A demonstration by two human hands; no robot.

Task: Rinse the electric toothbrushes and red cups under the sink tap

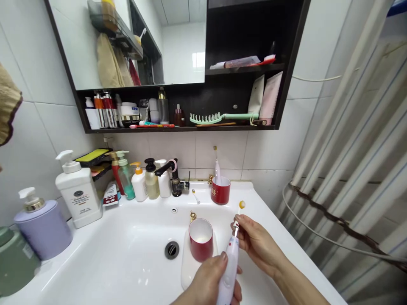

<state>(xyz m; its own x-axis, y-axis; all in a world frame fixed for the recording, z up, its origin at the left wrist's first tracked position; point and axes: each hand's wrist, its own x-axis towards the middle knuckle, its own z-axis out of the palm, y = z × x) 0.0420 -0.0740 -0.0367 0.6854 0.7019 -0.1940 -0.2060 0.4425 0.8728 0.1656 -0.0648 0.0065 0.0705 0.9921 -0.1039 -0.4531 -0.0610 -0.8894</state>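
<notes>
My left hand (210, 281) is wrapped round the white body of an electric toothbrush (230, 264) low in the middle of the view, over the sink's front. My right hand (256, 241) pinches the thin neck of the brush head just above the body; the round yellow head (242, 205) points up. A red cup (201, 238) with a white inside stands on a white tray (188, 264) in the basin, just left of both hands.
A white sink (127, 250) with a drain (172, 250) and a black tap (171, 173). A second red cup (220, 190) with a toothbrush stands behind. Pump bottles (79, 190) line the left rim. A dark shelf (178, 127) and mirror hang above; striped curtain (359, 169) on the right.
</notes>
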